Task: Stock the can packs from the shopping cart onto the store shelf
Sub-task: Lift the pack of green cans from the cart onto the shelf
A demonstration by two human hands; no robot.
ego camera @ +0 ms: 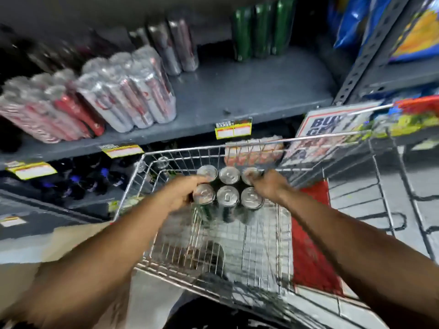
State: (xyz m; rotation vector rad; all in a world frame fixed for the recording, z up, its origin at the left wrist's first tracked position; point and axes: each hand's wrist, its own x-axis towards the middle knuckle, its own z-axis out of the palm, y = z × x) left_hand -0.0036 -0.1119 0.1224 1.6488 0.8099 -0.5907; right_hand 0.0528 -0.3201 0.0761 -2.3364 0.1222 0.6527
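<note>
A wrapped pack of green cans [228,193] with silver tops stands upright inside the wire shopping cart [237,255]. My left hand [183,195] grips the pack's left side and my right hand [268,186] grips its right side. The grey store shelf [237,96] lies just beyond the cart. On it stand wrapped packs of silver-and-red cans [128,91] and red cans [47,110] at the left, and a pack of green cans [261,29] at the back.
A pink-topped pack [254,150] sits against the cart's far wall. A printed sign [327,134] leans at the cart's right rim. Yellow price tags [234,129] hang on the shelf edge. A perforated metal upright [370,51] and snack bags [418,29] are at the right.
</note>
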